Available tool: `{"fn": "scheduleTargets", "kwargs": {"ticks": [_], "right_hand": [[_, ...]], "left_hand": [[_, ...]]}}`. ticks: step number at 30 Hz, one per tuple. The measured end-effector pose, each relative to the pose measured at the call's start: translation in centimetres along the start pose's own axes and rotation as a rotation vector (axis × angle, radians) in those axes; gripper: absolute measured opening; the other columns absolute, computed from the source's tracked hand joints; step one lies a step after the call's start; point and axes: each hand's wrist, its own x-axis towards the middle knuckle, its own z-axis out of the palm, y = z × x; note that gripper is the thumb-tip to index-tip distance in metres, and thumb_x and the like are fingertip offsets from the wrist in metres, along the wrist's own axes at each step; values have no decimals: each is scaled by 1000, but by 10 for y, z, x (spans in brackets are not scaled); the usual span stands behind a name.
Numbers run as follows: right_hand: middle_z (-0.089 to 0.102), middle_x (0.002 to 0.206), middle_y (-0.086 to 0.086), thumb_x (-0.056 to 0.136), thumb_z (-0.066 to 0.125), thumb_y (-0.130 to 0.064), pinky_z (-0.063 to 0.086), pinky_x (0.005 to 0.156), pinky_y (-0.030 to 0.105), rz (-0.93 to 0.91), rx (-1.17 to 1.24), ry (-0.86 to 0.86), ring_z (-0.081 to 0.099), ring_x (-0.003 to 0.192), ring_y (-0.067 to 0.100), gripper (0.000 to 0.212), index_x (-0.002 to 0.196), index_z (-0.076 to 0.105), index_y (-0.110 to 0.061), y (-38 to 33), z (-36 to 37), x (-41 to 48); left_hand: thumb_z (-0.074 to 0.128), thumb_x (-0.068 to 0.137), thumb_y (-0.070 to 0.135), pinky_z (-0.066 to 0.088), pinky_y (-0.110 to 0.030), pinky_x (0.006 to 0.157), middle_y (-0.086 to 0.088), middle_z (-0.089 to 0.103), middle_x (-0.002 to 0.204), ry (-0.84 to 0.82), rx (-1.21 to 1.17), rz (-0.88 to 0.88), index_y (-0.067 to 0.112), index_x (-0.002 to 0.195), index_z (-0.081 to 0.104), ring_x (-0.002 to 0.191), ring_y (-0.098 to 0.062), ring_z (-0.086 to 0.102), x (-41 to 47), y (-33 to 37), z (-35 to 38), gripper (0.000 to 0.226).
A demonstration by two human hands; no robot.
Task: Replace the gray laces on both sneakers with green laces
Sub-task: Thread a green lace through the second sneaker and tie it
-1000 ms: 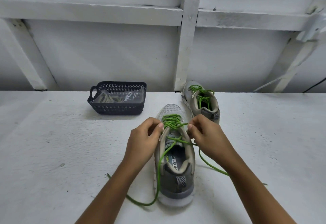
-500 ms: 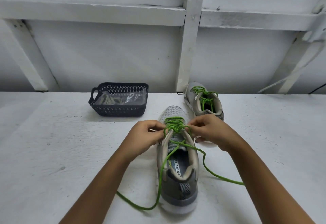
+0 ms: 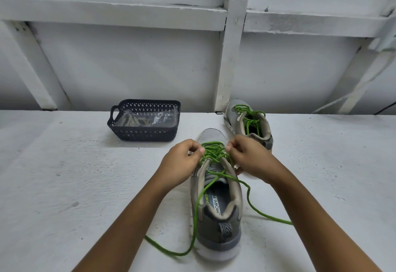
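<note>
The near sneaker (image 3: 216, 196) lies lengthwise, toe pointing away from the person, while left hand (image 3: 182, 162) and right hand (image 3: 250, 158) each pinch its green lace (image 3: 214, 152).

Both hands, left hand (image 3: 182, 162) and right hand (image 3: 249, 160), pinch the green lace (image 3: 214, 154) over the near gray sneaker (image 3: 218, 207). A second sneaker (image 3: 250, 121) and dark basket (image 3: 145, 135) sit behind.

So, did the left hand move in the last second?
Yes: the left hand slid slightly forward beside the near sneaker, toward its toe, closer to the black basket.
</note>
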Motion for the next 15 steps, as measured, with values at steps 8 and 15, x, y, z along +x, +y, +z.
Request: {"fn": "scheduleTargets", "kwargs": {"ticks": [8,15], "right_hand": [[57,63,4,94,54,-9,50,50,19,86,193,-68,54,55,10,16,83,64,-5,5,-2,0],[58,69,4,94,50,-9,53,52,24,65,81,-43,56,58,14,16,80,57,-11,4,4,6]], "left_hand": [[61,88,10,55,-37,69,-16,68,78,-81,-113,-59,9,87,72,62,-16,56,4,-1,-4,11],[57,90,12,54,-39,70,1,61,69,-51,-41,-46,18,75,63,55,-13,52,10,-3,2,17]]}}
